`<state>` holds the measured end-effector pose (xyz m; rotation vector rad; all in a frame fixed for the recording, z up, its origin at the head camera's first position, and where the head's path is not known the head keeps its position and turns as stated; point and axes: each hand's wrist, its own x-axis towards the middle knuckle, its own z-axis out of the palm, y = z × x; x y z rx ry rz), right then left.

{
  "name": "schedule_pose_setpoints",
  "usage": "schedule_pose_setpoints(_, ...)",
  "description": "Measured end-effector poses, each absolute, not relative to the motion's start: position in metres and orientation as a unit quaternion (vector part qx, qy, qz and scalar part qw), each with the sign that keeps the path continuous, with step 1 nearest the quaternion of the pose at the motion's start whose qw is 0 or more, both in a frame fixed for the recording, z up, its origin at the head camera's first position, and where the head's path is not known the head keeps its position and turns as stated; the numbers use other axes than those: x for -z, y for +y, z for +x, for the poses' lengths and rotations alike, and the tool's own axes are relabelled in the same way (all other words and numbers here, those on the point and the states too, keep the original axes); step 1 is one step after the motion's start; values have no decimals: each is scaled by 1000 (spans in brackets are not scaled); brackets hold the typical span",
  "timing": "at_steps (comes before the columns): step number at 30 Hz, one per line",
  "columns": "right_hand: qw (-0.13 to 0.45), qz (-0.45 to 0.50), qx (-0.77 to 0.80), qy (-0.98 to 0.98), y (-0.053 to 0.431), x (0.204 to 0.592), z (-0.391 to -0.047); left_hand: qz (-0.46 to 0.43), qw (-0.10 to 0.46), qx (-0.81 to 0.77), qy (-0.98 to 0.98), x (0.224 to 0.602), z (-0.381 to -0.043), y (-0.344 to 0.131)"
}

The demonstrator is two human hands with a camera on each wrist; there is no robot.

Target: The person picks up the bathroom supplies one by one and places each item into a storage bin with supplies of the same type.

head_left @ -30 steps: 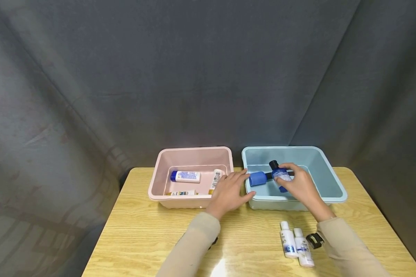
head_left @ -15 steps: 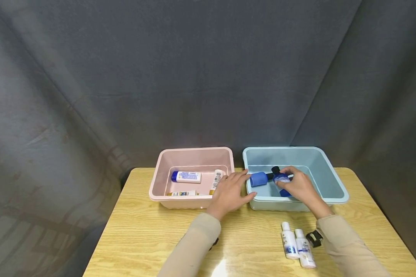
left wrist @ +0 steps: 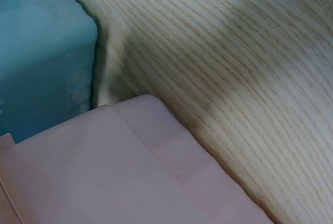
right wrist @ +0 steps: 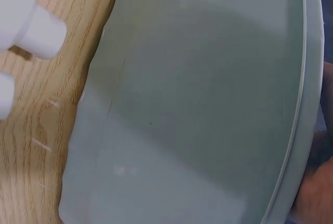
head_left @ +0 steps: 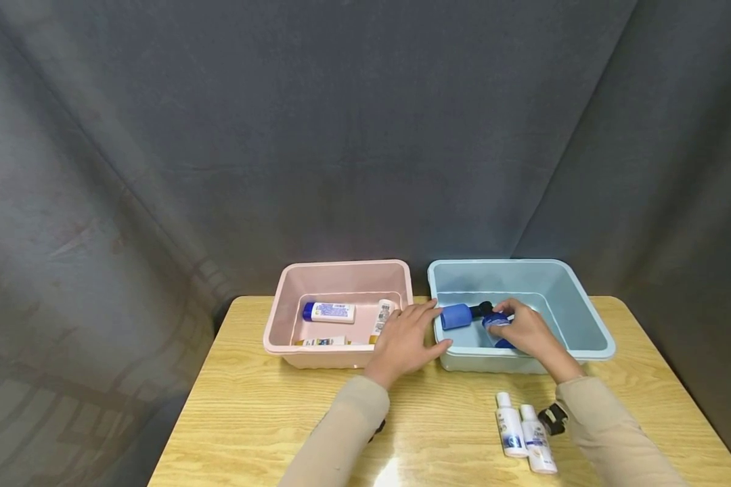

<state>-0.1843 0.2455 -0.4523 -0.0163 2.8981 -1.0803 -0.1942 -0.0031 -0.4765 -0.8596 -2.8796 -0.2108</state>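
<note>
In the head view my right hand (head_left: 528, 333) reaches down into the light blue bin (head_left: 499, 363), pinching a small blue bottle with a black cap (head_left: 495, 320) between thumb and fingers. Another blue bottle (head_left: 457, 316), also black-capped, lies on its side just left of it, the two caps close together. My left hand (head_left: 403, 345) is spread over the gap between the bins, fingertips at the blue bin's left rim. Part of the pink bin (head_left: 341, 269) is hidden under that hand. Only the bins' outer walls and the table fill most of both wrist views.
Inside the pink bin lie a white bottle with a blue cap (head_left: 331, 312) and two white-and-yellow tubes, one upright against the right side (head_left: 382, 318). Two white bottles, one of them nearer the bin (head_left: 510, 426), lie side by side on the wooden table (head_left: 250, 419).
My right hand has lowered the blue bottle deeper into the blue bin, and the bottle has tipped flatter toward the floor. My left hand has stayed at the rim.
</note>
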Motion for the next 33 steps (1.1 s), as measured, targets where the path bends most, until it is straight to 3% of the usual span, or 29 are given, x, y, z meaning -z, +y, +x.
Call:
schedule_pose_setpoints(11,42,-29,339,940,251,458,-196,-283,60,63,-955,475,-195,-4)
schedule_pose_setpoints(21,122,-23,369,921,260,466,-211,-281,50,70,-956,475,-193,-2)
schedule_pose_setpoints(33,168,-43,387,905,260,470,-212,-283,60,65,-955,476,-193,-1)
